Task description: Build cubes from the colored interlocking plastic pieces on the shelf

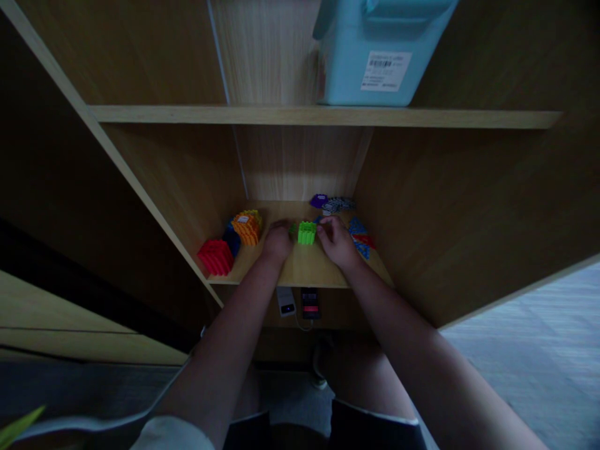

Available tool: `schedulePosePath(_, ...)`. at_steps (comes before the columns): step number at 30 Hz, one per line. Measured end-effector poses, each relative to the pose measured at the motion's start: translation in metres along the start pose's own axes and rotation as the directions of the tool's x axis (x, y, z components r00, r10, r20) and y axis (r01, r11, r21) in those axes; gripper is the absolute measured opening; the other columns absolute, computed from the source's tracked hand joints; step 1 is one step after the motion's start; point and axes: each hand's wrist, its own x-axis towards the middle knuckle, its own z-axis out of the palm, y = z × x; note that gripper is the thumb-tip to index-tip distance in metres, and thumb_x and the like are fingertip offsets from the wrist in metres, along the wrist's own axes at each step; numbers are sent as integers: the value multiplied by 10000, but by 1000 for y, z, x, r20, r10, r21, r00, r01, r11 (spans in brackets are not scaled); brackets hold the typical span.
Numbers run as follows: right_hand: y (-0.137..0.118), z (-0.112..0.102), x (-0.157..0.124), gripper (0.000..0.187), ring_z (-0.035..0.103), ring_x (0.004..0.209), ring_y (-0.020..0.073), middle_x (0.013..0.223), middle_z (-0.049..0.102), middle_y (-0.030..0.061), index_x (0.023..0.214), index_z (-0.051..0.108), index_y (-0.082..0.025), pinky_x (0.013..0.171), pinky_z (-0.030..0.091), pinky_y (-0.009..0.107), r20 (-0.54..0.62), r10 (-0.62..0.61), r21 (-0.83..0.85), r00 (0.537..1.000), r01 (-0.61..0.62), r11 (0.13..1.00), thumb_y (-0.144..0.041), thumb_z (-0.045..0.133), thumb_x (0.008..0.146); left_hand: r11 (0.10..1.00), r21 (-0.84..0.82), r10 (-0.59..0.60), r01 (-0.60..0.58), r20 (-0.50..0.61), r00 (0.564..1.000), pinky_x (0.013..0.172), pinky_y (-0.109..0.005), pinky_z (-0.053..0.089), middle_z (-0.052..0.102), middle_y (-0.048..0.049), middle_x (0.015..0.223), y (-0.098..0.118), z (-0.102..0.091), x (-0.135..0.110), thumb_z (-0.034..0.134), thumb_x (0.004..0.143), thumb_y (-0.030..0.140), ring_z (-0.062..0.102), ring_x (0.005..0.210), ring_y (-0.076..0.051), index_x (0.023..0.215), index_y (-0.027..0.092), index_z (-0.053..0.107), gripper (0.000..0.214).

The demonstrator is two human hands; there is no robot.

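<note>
A short, bright green stack of ridged plastic pieces (307, 233) stands on the lower shelf between my two hands. On its left is my left hand (278, 241), back upward and fingers curled forward, mostly hidden. A darker green plastic piece (293, 228) shows at those fingertips, seemingly gripped by them. My right hand (338, 242) is at the stack's right side, thumb and index finger apart. Its fingertips are close to the stack; whether they touch it is unclear. Just behind them a bit of blue (317, 219) shows.
Red (216, 257), orange (247, 228) and dark blue stacks (231, 240) sit at the left. Blue and red triangular pieces (360, 239), a purple stack (319, 200) and patterned pieces (338, 205) lie right. A light-blue bin (375, 37) is above; a white device (285, 301) and phone-like device (310, 303) below.
</note>
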Motion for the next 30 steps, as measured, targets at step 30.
schedulePosePath(30, 1, -1, 0, 378, 695, 1108, 311, 1167, 718, 131, 1146, 616, -269, 1029, 571, 505, 27, 9, 9, 1000, -9, 1000, -626, 500, 1101, 990, 101, -99, 101, -30, 995, 1120, -553, 531, 707, -175, 1363, 1, 2, -5, 658, 1030, 349, 609, 1314, -395, 1299, 245, 818, 330)
